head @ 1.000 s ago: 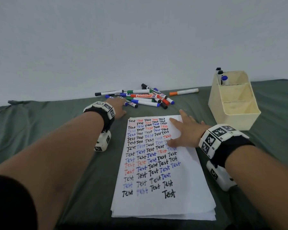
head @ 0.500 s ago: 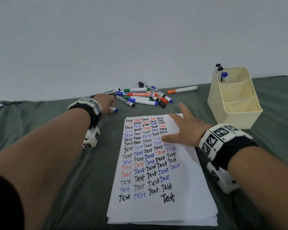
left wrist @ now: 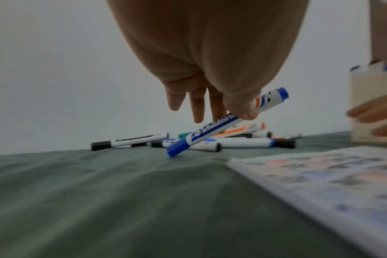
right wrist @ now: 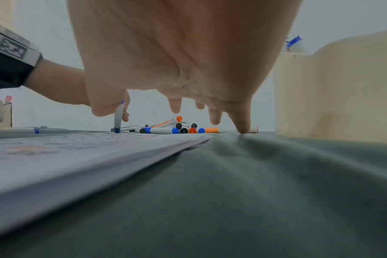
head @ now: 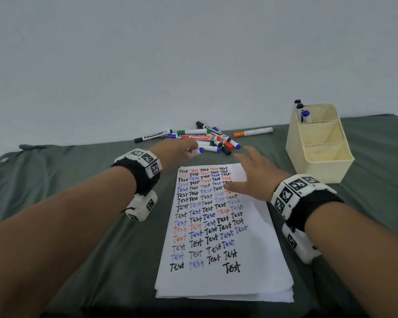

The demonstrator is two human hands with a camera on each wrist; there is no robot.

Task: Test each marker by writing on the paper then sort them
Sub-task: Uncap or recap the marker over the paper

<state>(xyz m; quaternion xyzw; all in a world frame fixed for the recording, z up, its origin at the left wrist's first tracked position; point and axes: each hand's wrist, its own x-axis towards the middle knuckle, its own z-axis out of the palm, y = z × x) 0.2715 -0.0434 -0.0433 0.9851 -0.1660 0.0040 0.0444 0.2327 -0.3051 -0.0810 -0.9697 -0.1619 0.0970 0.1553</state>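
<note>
My left hand [head: 180, 149] pinches a blue whiteboard marker [left wrist: 212, 130] between thumb and fingers, tilted, cap end low over the cloth, just left of the paper's top edge. The same blue marker [head: 199, 151] pokes out to the right of that hand in the head view. A pile of markers [head: 205, 138] lies behind it by the wall. My right hand [head: 255, 175] is open, fingers spread above the top right of the paper [head: 218, 226], which is covered with "Test" words; its little finger [right wrist: 242, 124] touches the cloth.
A cream three-compartment organizer [head: 319, 145] stands at the right with three markers [head: 302, 112] upright in its far compartment. An orange-capped marker [head: 253, 132] lies apart from the pile. Green cloth [head: 78, 203] covers the surface; a plain wall rises behind.
My left hand took a blue marker from the pile's left end and carried it rightwards toward the paper's top. My right hand lifted off the paper and shifted forward.
</note>
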